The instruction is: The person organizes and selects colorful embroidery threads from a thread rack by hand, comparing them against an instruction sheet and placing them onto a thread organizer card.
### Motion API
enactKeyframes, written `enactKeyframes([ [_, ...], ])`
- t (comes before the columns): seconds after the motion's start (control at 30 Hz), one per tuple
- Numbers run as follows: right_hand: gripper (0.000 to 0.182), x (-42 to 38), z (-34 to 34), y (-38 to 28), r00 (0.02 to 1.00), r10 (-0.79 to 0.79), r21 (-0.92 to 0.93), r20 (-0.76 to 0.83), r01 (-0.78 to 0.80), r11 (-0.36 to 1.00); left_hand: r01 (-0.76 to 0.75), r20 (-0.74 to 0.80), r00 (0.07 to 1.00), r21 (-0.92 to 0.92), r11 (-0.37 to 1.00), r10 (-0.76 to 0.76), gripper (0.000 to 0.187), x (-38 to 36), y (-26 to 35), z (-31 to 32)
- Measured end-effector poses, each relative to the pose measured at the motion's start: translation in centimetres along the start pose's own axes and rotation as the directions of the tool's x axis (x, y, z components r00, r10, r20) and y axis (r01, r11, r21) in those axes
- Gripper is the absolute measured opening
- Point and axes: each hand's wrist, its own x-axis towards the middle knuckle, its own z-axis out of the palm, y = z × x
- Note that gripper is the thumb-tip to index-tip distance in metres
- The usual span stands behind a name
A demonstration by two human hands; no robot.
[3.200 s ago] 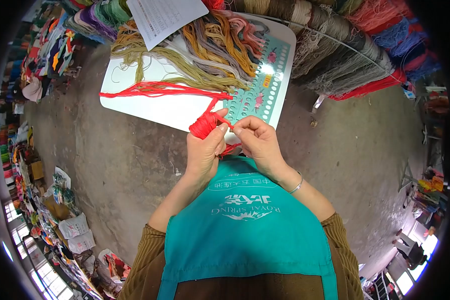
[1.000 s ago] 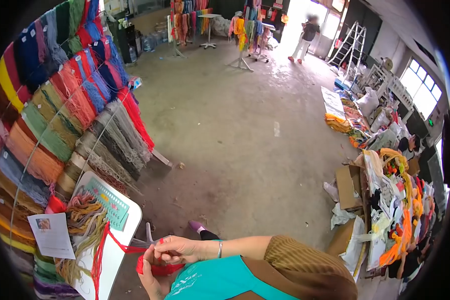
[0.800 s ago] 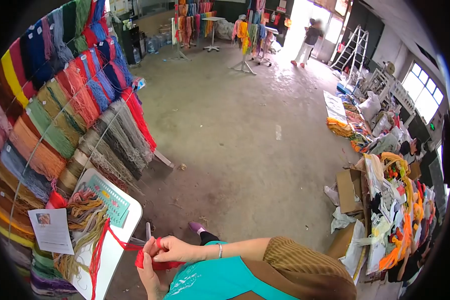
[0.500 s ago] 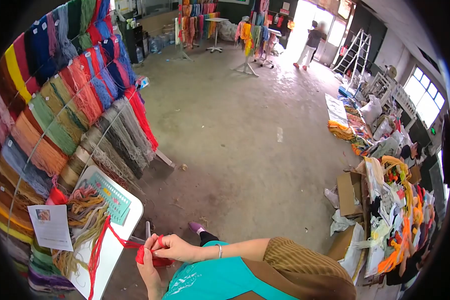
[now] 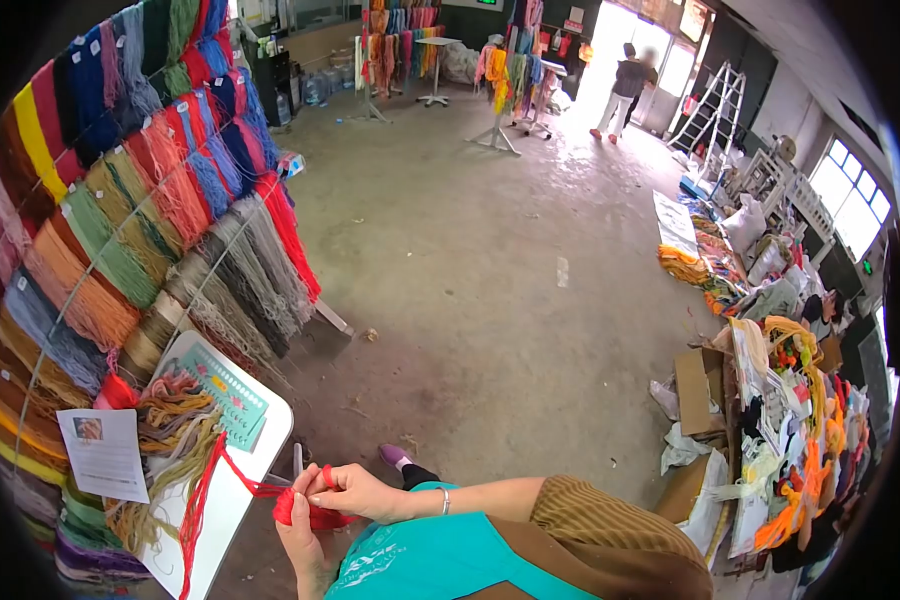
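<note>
My left hand (image 5: 308, 545) is closed around a bundle of red yarn (image 5: 322, 517), just past the edge of the white table (image 5: 238, 505). My right hand (image 5: 358, 493) pinches a strand of the same red yarn right beside it, with a loop around a finger. From the hands, red strands (image 5: 202, 510) run across to the table and hang down over it. On the table lie a pile of brown and olive yarn (image 5: 170, 420), a printed paper sheet (image 5: 103, 455) and a green patterned card (image 5: 226, 400).
A rack of coloured yarn hanks (image 5: 120, 200) rises at the left. Cardboard boxes (image 5: 698, 390) and a heaped table of yarn and cloth (image 5: 795, 440) stand at the right. At the back are a stepladder (image 5: 708, 110), yarn stands (image 5: 495, 130) and people (image 5: 625, 90) by the doorway.
My right hand has shifted slightly at the red yarn, with its fingers still pinched. The left hand keeps its hold. The whole view has moved a little.
</note>
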Motion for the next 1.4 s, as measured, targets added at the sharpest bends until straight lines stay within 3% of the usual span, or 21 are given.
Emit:
enactKeyframes([
  [0.13, 0.012, 0.6, -0.5, 1.0, 0.998, -0.057, -0.081, 0.041, 0.061, 0.995, -0.009, -0.039, 0.999, 0.015, 1.000, 0.009, 0.041, 0.2, 0.1, 0.5],
  [0.2, 0.010, 0.6, -0.1, 0.4, 0.996, -0.093, -0.036, -0.013, 0.092, 0.995, -0.030, -0.051, 0.998, 0.034, 0.999, 0.031, 0.042, 0.1, 0.1, 0.5],
  [0.27, 0.009, 0.0, 0.3, -1.0, 1.000, -0.018, 0.120, -0.023, 0.021, 0.993, -0.026, -0.053, 0.998, 0.023, 0.999, 0.027, 0.043, 0.2, 0.1, 0.1],
  [0.47, 0.006, 0.8, -0.2, 0.7, 0.998, -0.020, 0.144, -0.058, 0.028, 0.989, -0.024, -0.106, 0.994, -0.025, 0.999, 0.021, 0.043, 0.1, 0.2, -0.3],
  [0.57, 0.007, 0.9, -0.1, 0.6, 0.999, 0.010, 0.135, -0.036, -0.005, 0.991, -0.067, -0.155, 0.986, -0.014, 0.998, 0.064, 0.041, 0.3, -0.3, -1.2],
  [0.63, 0.008, 0.9, 0.6, 0.3, 0.991, -0.101, 0.030, -0.083, 0.104, 0.994, -0.034, -0.189, 0.981, 0.047, 0.998, 0.043, 0.041, 0.6, -0.3, -1.4],
  [0.73, 0.009, 0.8, 0.6, 0.1, 0.995, -0.063, -0.026, -0.073, 0.061, 0.998, -0.009, -0.227, 0.974, 0.040, 0.999, 0.018, 0.043, 0.7, -0.2, -1.6],
  [0.93, 0.008, 1.2, -0.2, 0.5, 0.999, 0.047, 0.137, -0.017, -0.045, 0.990, -0.032, -0.199, 0.979, 0.013, 0.999, 0.034, 0.044, 0.5, 0.1, -1.3],
  [1.4, 0.006, 2.2, -0.1, 0.0, 0.999, 0.035, 0.159, 0.018, -0.038, 0.987, -0.020, -0.155, 0.988, 0.038, 0.999, 0.025, 0.054, 1.6, -0.3, -2.9],
])
